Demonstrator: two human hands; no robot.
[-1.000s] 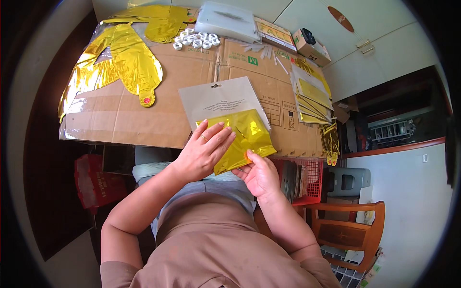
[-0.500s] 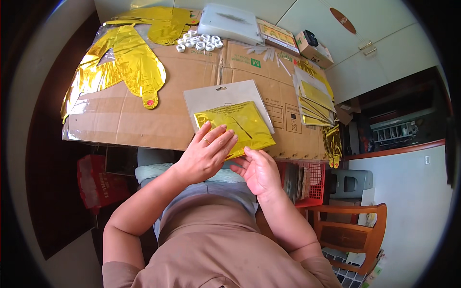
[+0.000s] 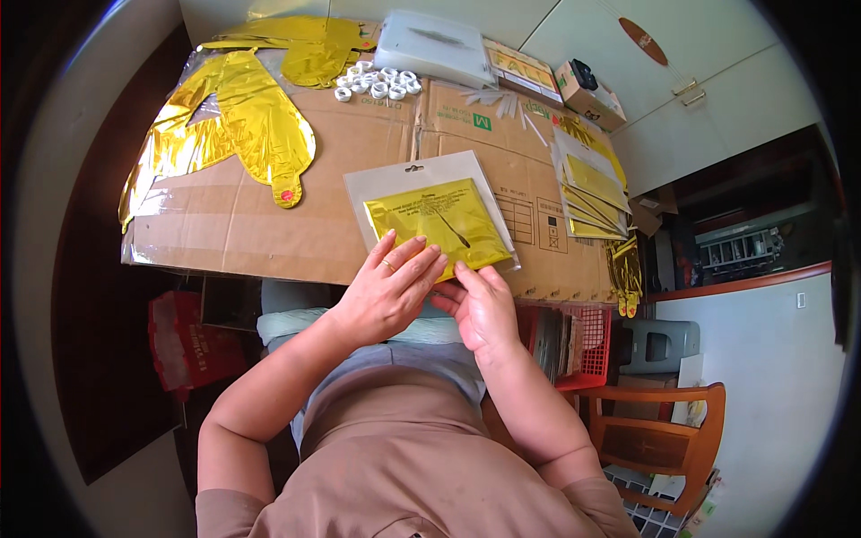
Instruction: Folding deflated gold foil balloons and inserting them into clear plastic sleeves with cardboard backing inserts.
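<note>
A clear plastic bag with a white header (image 3: 421,193) lies on the cardboard-covered table (image 3: 233,233), with a folded gold foil sheet (image 3: 444,220) inside it. My left hand (image 3: 390,287) rests flat on the bag's near edge, fingers spread over the gold foil. My right hand (image 3: 484,300) presses the bag's near right corner with its fingertips. Neither hand is closed around anything.
A large gold foil balloon (image 3: 238,130) lies at the left. Another gold foil piece (image 3: 309,45), small white rings (image 3: 377,82) and a white box (image 3: 435,45) sit at the back. A stack of packed gold bags (image 3: 587,188) lies right. A red basket (image 3: 587,345) and a wooden chair (image 3: 664,430) stand below.
The gold foil has slid fully into the clear bag and now lies flat. Both hands have moved down to the bag's near edge.
</note>
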